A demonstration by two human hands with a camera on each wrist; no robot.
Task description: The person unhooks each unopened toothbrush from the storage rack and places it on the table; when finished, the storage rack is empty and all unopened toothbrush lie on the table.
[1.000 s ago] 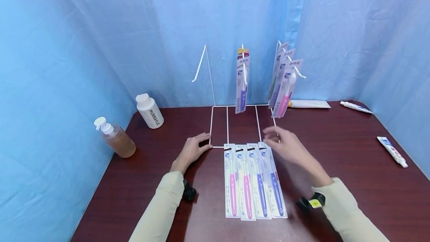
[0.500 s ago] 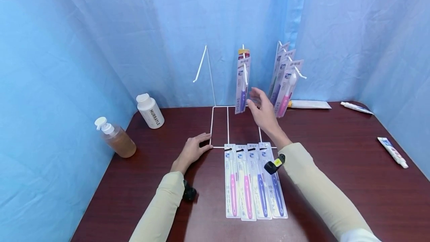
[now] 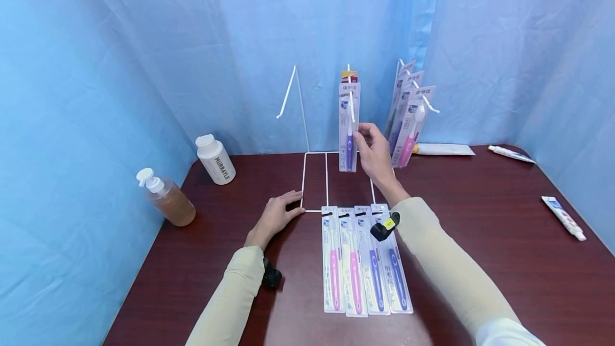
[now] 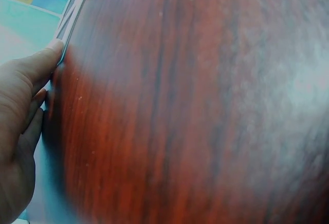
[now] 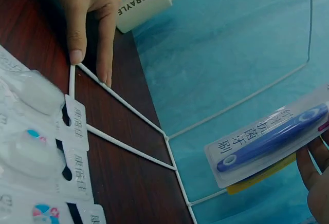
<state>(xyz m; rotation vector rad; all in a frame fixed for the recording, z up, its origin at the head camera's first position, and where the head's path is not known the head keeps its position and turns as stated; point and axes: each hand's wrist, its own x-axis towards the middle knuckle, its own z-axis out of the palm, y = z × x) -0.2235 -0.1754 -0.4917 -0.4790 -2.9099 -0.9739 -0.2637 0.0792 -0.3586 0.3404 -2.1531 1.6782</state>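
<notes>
My right hand pinches the right edge of a purple toothbrush in its blister pack. The pack hangs on the middle hook of a white wire rack, in front of another pack with a yellow and red top. In the right wrist view, the purple handle shows clearly, and fingertips reach behind the card. My left hand rests on the table at the rack's front left corner. Its thumb and a finger touch the base wire there, fairly straight.
Several packed toothbrushes, pink and purple, lie in a row before the rack. More packs hang on the right hook; the left hook is bare. A pump bottle and a white bottle stand left. Toothpaste tubes lie right.
My right hand has moved from above the lying packs up to the middle hook and taken hold of the hanging purple toothbrush pack, which has turned slightly. My left hand has stayed put.
</notes>
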